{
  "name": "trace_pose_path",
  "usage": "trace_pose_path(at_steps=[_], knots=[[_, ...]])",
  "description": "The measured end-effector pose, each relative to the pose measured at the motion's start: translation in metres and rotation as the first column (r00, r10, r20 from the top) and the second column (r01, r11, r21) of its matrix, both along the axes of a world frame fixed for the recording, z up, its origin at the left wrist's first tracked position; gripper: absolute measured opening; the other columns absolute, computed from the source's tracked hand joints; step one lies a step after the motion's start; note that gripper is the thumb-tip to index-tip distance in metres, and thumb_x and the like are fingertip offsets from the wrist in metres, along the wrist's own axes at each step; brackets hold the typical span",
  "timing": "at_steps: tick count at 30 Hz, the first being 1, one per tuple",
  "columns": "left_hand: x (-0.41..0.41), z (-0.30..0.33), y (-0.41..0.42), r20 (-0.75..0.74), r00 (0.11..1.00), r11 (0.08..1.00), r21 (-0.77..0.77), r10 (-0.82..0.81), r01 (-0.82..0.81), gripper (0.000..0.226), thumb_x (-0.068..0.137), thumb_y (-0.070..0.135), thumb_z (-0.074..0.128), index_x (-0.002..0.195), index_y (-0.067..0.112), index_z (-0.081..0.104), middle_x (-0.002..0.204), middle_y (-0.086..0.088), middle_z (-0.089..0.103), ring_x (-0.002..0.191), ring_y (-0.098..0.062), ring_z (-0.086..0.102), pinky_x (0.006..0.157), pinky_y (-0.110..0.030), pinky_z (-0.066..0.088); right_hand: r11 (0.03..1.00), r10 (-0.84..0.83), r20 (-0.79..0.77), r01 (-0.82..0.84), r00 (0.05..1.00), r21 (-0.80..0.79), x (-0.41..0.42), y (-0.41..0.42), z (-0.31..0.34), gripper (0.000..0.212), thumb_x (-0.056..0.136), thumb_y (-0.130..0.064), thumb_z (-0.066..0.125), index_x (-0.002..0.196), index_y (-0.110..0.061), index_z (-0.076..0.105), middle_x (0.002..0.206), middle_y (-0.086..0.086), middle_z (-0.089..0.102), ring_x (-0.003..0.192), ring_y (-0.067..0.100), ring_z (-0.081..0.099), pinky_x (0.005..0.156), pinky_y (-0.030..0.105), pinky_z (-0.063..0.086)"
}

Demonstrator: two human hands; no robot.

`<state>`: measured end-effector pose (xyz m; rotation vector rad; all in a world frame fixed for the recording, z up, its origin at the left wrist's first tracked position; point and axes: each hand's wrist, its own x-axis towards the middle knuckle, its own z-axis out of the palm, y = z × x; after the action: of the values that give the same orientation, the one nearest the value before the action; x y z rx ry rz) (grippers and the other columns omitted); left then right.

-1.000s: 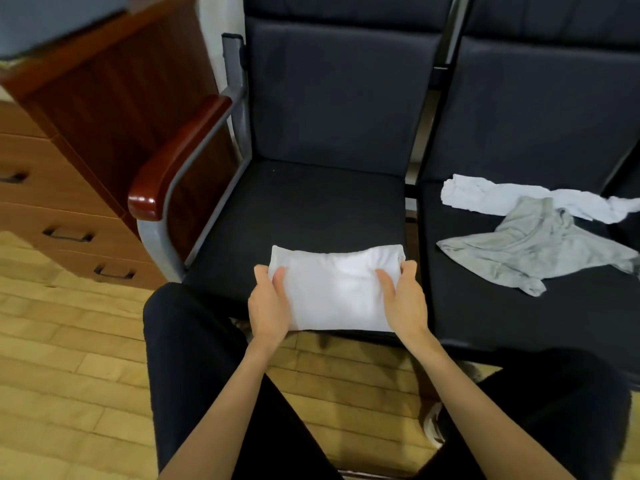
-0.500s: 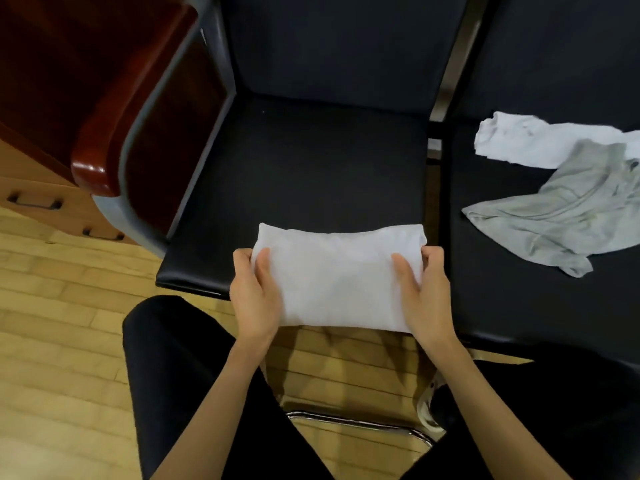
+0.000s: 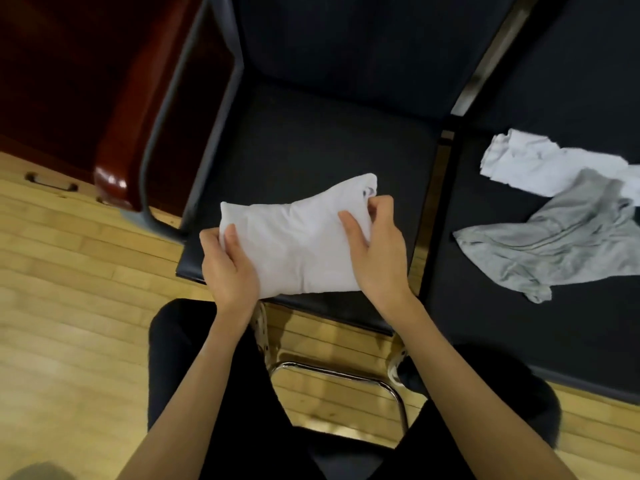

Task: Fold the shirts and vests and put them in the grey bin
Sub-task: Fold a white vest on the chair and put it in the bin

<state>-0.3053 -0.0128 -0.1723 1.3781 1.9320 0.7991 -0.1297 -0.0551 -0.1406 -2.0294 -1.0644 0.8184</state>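
Folded white shirt [image 3: 298,244]: a compact rectangle held over the front edge of the left dark seat [image 3: 311,147]; its far right corner is lifted and peaks upward, with a small dark mark near that corner
Left hand [image 3: 228,268]: grips the shirt's left end; thumb on top of the cloth, fingers curled under it
Right hand [image 3: 377,251]: grips the shirt's right end; thumb lies across the top, fingertips pinch the raised corner
Hands: apart, one at each end of the same bundle, both clamped on it
Loose white garment [image 3: 540,164]: crumpled on the right seat [image 3: 502,306], well apart from the folded shirt
Grey garment [image 3: 561,244]: unfolded, spread on the same right seat; it overlaps the near edge of the white one
Wooden armrest [image 3: 121,147]: glossy red-brown, to the left of the left seat; blurred
Floor [image 3: 69,306]: light wooden boards
Person: dark trousers; knees on either side of a chrome chair frame [image 3: 346,375]
Grey bin: cannot tell where it is
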Motion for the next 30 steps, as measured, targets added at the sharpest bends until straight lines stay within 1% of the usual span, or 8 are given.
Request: trace_pose_path(at_steps=[2, 7, 11, 16, 21, 26, 28, 30], knots=[[-0.013, 0.042, 0.008, 0.034, 0.999, 0.999, 0.007, 0.037, -0.038, 0.021, 0.105, 0.030, 0.035, 0.098, 0.011, 0.042, 0.079, 0.015, 0.046, 0.066, 0.015, 0.048, 0.057, -0.004, 0.037, 0.999, 0.039, 0.007, -0.039, 0.999, 0.018, -0.011, 0.011, 0.045, 0.022, 0.098, -0.036, 0.050, 0.106, -0.020, 0.035, 0.078, -0.012, 0.052, 0.065, 0.012, 0.058, 0.056, 0.032, 0.050], [-0.051, 0.159, 0.030, 0.094, 0.994, 0.992, 0.111, 0.056, -0.066, 0.020, 0.105, 0.025, 0.037, 0.094, 0.008, 0.041, 0.074, 0.010, 0.043, 0.061, 0.009, 0.047, 0.054, -0.010, 0.038, 0.986, 0.123, 0.064, -0.129, 0.990, 0.102, -0.040, 0.041, 0.164, 0.021, 0.098, -0.033, 0.052, 0.103, -0.018, 0.036, 0.075, -0.010, 0.051, 0.063, 0.017, 0.056, 0.056, 0.037, 0.048], [-0.091, 0.242, 0.051, 0.175, 0.984, 0.989, 0.132, 0.039, -0.062, 0.023, 0.104, 0.032, 0.036, 0.095, 0.011, 0.041, 0.077, 0.009, 0.044, 0.065, 0.001, 0.047, 0.059, -0.018, 0.039, 0.982, 0.106, 0.065, -0.115, 0.992, 0.151, -0.075, 0.065, 0.245, 0.022, 0.098, -0.032, 0.053, 0.100, -0.015, 0.039, 0.072, -0.009, 0.050, 0.062, 0.016, 0.052, 0.057, 0.041, 0.045], [-0.141, 0.330, 0.075, 0.228, 0.972, 0.977, 0.212, -0.052, 0.002, 0.015, 0.104, 0.027, 0.041, 0.100, 0.013, 0.041, 0.083, 0.016, 0.049, 0.072, 0.011, 0.054, 0.056, -0.008, 0.043, 0.974, 0.048, 0.109, -0.070, 0.993, 0.217, -0.124, 0.084, 0.312, 0.022, 0.099, -0.031, 0.052, 0.101, -0.013, 0.039, 0.072, -0.002, 0.051, 0.059, 0.017, 0.051, 0.057, 0.044, 0.044], [-0.182, 0.377, 0.087, 0.270, 0.960, 0.961, 0.276, -0.074, -0.004, 0.013, 0.103, 0.030, 0.043, 0.103, 0.018, 0.040, 0.087, 0.019, 0.050, 0.077, 0.006, 0.057, 0.061, -0.015, 0.048, 0.971, 0.022, 0.128, -0.052, 0.992, 0.234, -0.159, 0.104, 0.355, 0.021, 0.100, -0.030, 0.050, 0.104, -0.012, 0.039, 0.077, -0.003, 0.053, 0.068, 0.023, 0.057, 0.063, 0.049, 0.048], [-0.201, 0.404, 0.101, 0.263, 0.964, 0.906, 0.416, -0.031, -0.084, 0.007, 0.103, 0.016, 0.044, 0.101, 0.009, 0.042, 0.082, 0.019, 0.044, 0.071, 0.009, 0.051, 0.059, -0.008, 0.040, 0.960, 0.057, 0.109, -0.085, 0.992, 0.268, -0.183, 0.141, 0.381, 0.019, 0.099, -0.031, 0.050, 0.107, -0.016, 0.041, 0.085, -0.009, 0.055, 0.077, 0.016, 0.060, 0.070, 0.045, 0.053], [-0.209, 0.410, 0.112, 0.239, 0.971, 0.863, 0.494, -0.015, -0.108, 0.013, 0.102, 0.012, 0.044, 0.112, 0.003, 0.045, 0.084, 0.028, 0.046, 0.069, 0.003, 0.051, 0.057, -0.012, 0.040, 0.944, 0.090, 0.127, -0.126, 0.988, 0.305, -0.192, 0.161, 0.391, 0.020, 0.099, -0.030, 0.051, 0.108, -0.014, 0.043, 0.084, -0.011, 0.055, 0.077, 0.015, 0.060, 0.071, 0.044, 0.053], [-0.219, 0.420, 0.124, 0.219, 0.976, 0.828, 0.549, -0.012, -0.113, 0.026, 0.103, 0.011, 0.043, 0.128, 0.002, 0.043, 0.085, 0.036, 0.050, 0.063, -0.008, 0.051, 0.055, -0.023, 0.041, 0.918, 0.120, 0.162, -0.172, 0.979, 0.357, -0.199, 0.182, 0.402, 0.023, 0.098, -0.030, 0.052, 0.110, -0.013, 0.044, 0.085, -0.014, 0.054, 0.078, 0.015, 0.060, 0.071, 0.043, 0.053]])
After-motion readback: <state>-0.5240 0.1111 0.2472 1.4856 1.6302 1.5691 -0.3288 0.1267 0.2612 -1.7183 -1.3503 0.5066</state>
